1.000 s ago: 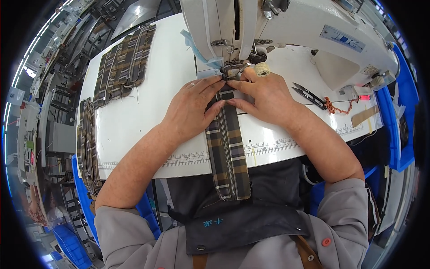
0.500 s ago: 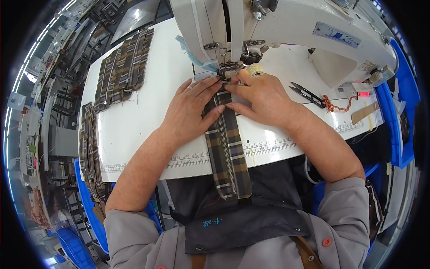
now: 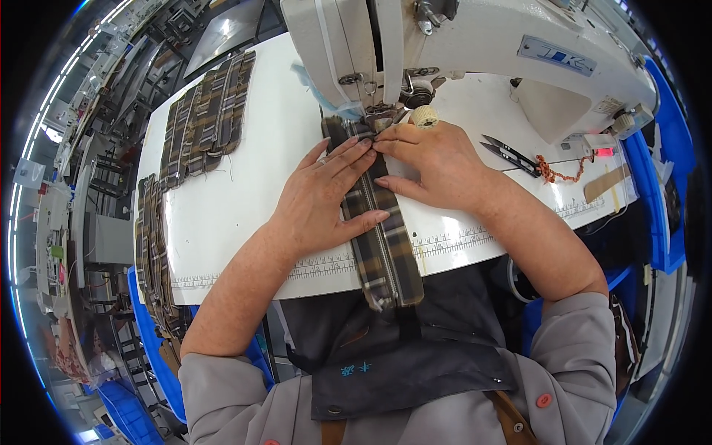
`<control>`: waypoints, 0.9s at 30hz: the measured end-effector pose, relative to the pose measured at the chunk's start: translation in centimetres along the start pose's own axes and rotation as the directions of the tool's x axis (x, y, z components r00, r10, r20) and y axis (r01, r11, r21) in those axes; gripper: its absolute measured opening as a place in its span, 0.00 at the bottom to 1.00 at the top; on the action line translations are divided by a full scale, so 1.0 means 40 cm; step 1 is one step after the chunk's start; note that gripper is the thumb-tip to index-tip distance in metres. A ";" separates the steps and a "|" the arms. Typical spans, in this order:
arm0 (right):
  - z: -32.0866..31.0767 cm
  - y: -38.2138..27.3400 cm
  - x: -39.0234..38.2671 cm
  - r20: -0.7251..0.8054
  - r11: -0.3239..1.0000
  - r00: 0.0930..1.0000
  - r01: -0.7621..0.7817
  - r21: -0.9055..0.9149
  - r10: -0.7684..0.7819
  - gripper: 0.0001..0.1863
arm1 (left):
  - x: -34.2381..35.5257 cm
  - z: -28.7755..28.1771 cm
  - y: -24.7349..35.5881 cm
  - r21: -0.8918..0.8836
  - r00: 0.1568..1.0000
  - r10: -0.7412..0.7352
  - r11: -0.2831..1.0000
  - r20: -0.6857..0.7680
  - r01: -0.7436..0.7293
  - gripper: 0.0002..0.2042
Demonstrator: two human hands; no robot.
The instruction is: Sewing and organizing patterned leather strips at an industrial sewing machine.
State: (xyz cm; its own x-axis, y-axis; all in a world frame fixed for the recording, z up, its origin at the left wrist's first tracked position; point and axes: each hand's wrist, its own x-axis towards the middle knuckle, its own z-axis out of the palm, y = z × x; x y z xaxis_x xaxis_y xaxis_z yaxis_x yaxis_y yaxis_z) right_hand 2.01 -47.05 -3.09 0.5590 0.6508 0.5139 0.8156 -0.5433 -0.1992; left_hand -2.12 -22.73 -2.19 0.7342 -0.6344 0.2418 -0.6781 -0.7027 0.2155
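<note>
A long strip of brown, black and white plaid fabric with a metal zipper down its middle lies under the needle area of the sewing machine. Its far end shows left of the presser foot; the near end hangs over the table edge. My left hand rests flat on the strip, fingers stretched toward the foot and thumb across the zipper. Along the strip's right side lies my right hand, its fingertips close beside the foot and its thumb apart from them on the cloth. The needle tip is hidden.
Thread snips on an orange cord lie right of my right hand. More plaid zippered pieces sit at the table's left, and others drape over its left edge. A ruler scale runs along the front edge. Blue bins stand beside the table.
The plaid strip has moved away from me, its far end now showing past the foot on the left. My left hand has slid slightly nearer and its thumb lies lower on the strip.
</note>
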 end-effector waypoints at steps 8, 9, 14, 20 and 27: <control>-0.003 -0.004 0.003 0.024 1.000 1.000 -0.019 -0.004 0.019 0.22 | 0.002 0.003 -0.008 -0.063 1.000 0.001 0.998 -0.027 -0.002 0.39; -0.002 -0.004 0.004 0.017 1.000 1.000 -0.016 0.000 0.016 0.22 | 0.001 0.003 -0.008 -0.070 1.000 -0.002 0.998 -0.028 0.000 0.39; -0.007 -0.006 0.004 0.041 1.000 0.999 -0.028 -0.005 0.028 0.22 | 0.002 0.003 -0.006 -0.111 0.999 -0.020 0.994 -0.037 0.016 0.37; -0.004 -0.006 0.001 0.050 0.999 0.998 -0.034 -0.005 0.035 0.23 | 0.002 0.006 -0.011 -0.132 0.998 -0.026 0.991 -0.062 0.018 0.35; -0.003 -0.008 0.001 0.046 1.000 0.999 -0.028 0.009 0.028 0.23 | 0.008 0.011 -0.015 -0.132 0.993 -0.051 0.991 -0.110 0.036 0.28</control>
State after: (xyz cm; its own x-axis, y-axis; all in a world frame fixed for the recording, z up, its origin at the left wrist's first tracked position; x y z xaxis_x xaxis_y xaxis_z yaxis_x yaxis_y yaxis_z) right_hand 1.74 -46.91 -2.91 0.5875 0.6591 0.4695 0.8009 -0.5565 -0.2210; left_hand -1.47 -22.66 -2.64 0.7598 -0.5583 0.3332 -0.6494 -0.6765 0.3474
